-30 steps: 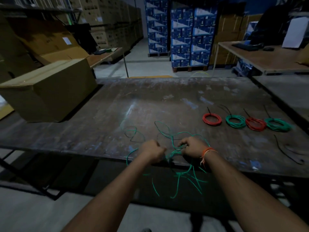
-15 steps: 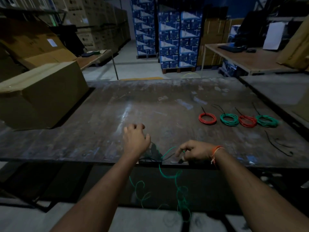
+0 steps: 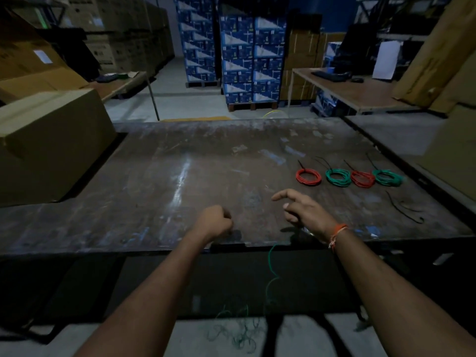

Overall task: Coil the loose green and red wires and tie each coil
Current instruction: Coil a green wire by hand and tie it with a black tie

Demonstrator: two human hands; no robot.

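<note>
Dim warehouse, worn table point(image 3: 159, 181). Left hand point(image 3: 215, 221) fisted near front edge, contents indiscernible. Right hand point(image 3: 302, 210) loose, forefinger extended, gripping nothing visible.

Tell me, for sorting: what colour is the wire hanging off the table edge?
Green, seen in the head view.
</note>
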